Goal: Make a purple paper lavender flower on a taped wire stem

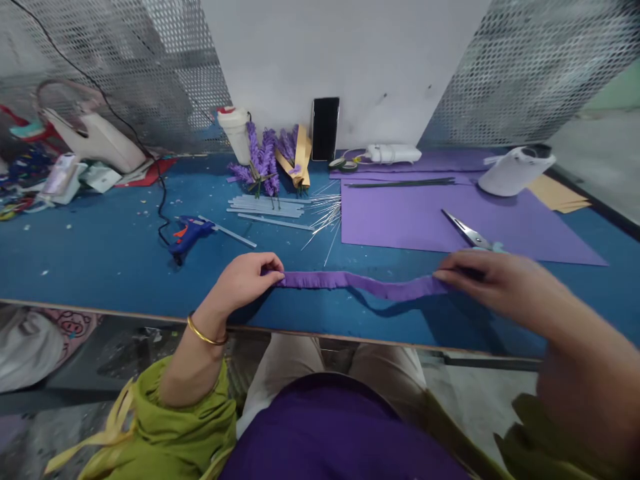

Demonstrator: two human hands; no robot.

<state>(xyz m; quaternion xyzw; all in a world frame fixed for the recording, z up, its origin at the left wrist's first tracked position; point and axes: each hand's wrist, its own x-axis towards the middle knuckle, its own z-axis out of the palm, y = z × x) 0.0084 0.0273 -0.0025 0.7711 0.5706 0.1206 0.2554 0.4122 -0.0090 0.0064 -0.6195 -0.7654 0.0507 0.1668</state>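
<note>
"Purple cloth (340,433) is filling the space nearest us, covering the person's front. What are the hands doing?"

"Left hand (253,277) is pinching one end of a narrow purple strip (395,290) between thumb and fingers; right hand (485,280) is pinching the other. The strip is spanning the gap between them, over the front part of the blue table (115,260)."

"Which step is going on?"

"I'd say the person is drawing the strip out lengthwise. Any next move is probably calling for a light grip, such thin stuff being easy to crease."

"And its texture?"

"Its left stretch is lying fairly straight, showing fine ridges or cuts, I can't tell which; the right stretch is bowing, looking smoother. Behind, scissors (469,230) are resting on a flat, matte purple sheet (390,220)."

"Leftward?"

"Thin silvery wires (327,215) are fanning out beside translucent, whitish sticks (265,207); feathery purple sprigs (267,159) are standing behind."
</note>
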